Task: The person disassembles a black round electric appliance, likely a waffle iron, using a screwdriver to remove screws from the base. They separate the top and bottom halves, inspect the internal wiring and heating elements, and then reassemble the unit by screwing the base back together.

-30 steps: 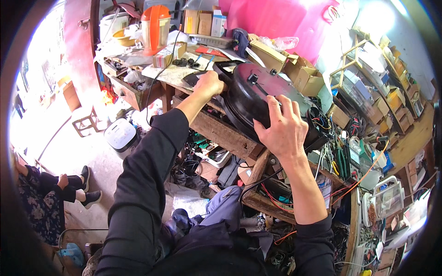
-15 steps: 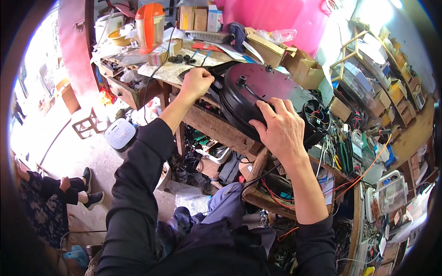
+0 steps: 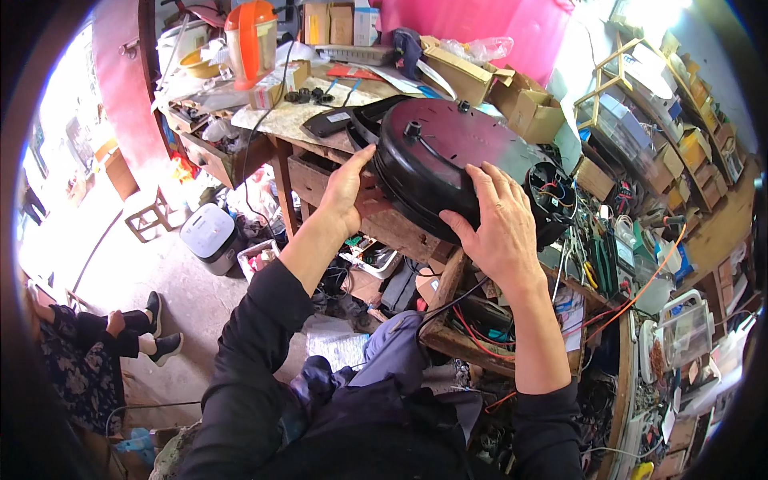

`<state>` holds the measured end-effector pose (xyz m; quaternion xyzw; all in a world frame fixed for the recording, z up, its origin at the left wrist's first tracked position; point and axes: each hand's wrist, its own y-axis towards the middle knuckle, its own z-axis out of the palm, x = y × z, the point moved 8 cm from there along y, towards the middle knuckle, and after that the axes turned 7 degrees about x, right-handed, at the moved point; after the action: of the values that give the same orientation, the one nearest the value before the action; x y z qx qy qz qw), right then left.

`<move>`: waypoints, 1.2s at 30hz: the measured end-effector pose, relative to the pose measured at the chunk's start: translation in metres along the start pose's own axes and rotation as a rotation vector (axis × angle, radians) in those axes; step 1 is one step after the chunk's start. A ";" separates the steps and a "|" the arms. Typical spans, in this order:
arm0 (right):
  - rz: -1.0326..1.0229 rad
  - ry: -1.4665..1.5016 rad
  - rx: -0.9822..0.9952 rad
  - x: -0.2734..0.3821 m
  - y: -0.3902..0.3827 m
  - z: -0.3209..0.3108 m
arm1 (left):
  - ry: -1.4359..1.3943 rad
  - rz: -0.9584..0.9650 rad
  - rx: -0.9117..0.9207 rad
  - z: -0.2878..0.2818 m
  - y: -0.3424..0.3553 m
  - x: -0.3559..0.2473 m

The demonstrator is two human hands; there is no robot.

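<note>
A round black appliance (image 3: 436, 132) with a dark maroon, silvery top face and small protruding knobs rests tilted at the bench's front edge. An opened housing with coloured wires (image 3: 550, 190) shows at its right end. My left hand (image 3: 346, 192) grips the appliance's left side from below, thumb up, fingers partly hidden underneath. My right hand (image 3: 498, 220) grips the front right side, fingers over the rounded rim and thumb lower down. Behind its left end lies a flat black piece (image 3: 328, 120) on the pale worktop (image 3: 260, 120).
An orange-lidded appliance (image 3: 248, 44) and cardboard boxes (image 3: 532, 116) stand behind. Cluttered shelves (image 3: 664, 136) line the right. On the floor are a white-lidded appliance (image 3: 208, 236) and a wooden stool (image 3: 146, 220). A seated person (image 3: 80, 352) is at lower left. Wires and tools crowd the bench's right.
My left hand has moved from the upper left part of the appliance down to its lower side. My right hand keeps its hold, and the appliance appears slightly shifted.
</note>
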<state>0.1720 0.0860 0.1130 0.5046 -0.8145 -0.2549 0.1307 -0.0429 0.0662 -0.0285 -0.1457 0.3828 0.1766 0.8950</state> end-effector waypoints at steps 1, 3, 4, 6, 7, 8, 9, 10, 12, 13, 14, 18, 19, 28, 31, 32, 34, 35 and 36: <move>-0.011 -0.018 0.009 -0.001 -0.003 0.001 | 0.021 0.047 -0.030 0.002 -0.001 -0.005; -0.011 -0.037 0.019 -0.002 -0.010 -0.001 | 0.092 0.156 -0.035 0.016 -0.009 -0.027; -0.030 -0.039 0.017 0.003 -0.011 -0.004 | 0.302 0.446 -0.309 -0.025 0.022 -0.042; -0.031 -0.049 -0.008 -0.001 -0.019 -0.011 | 0.612 0.687 -0.474 -0.015 0.034 -0.078; -0.044 -0.039 -0.027 -0.002 -0.024 -0.015 | 0.842 0.709 -0.533 -0.015 0.044 -0.094; -0.059 -0.030 -0.044 -0.002 -0.027 -0.019 | 1.071 0.728 -0.592 -0.020 0.056 -0.109; -0.085 -0.012 -0.180 0.000 -0.033 -0.040 | 1.130 0.774 -0.554 -0.028 0.072 -0.120; -0.073 -0.044 -0.314 -0.008 -0.041 -0.060 | 1.059 0.658 -0.394 -0.019 0.080 -0.124; 0.020 -0.046 -0.502 -0.022 -0.056 -0.092 | 1.135 0.634 -0.359 -0.054 0.117 -0.139; 0.102 -0.003 -0.496 -0.042 -0.063 -0.096 | 1.195 0.524 -0.266 -0.044 0.132 -0.137; 0.182 0.042 -0.493 -0.060 -0.068 -0.096 | 1.119 0.565 -0.243 -0.033 0.137 -0.128; 0.398 0.234 -0.337 -0.096 -0.083 -0.069 | 0.970 0.340 0.006 -0.012 0.144 -0.098; 0.399 0.262 -0.339 -0.099 -0.086 -0.063 | 0.943 0.329 -0.011 -0.019 0.148 -0.098; 0.295 0.266 -0.419 -0.110 -0.096 -0.062 | 0.997 0.475 -0.189 -0.028 0.133 -0.109; 0.269 0.233 -0.448 -0.116 -0.099 -0.064 | 0.987 0.510 -0.191 -0.036 0.142 -0.109; 0.275 0.235 -0.449 -0.118 -0.099 -0.064 | 0.980 0.547 -0.215 -0.039 0.142 -0.110; 0.252 0.209 -0.456 -0.118 -0.099 -0.063 | 1.020 0.546 -0.234 -0.042 0.146 -0.109; 0.251 0.208 -0.454 -0.115 -0.100 -0.062 | 1.032 0.548 -0.224 -0.043 0.149 -0.108; 0.247 0.207 -0.454 -0.113 -0.099 -0.062 | 1.043 0.554 -0.217 -0.042 0.151 -0.108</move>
<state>0.3274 0.1330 0.1151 0.3827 -0.7742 -0.3598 0.3531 -0.2036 0.1627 0.0046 -0.1985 0.7751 0.3464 0.4897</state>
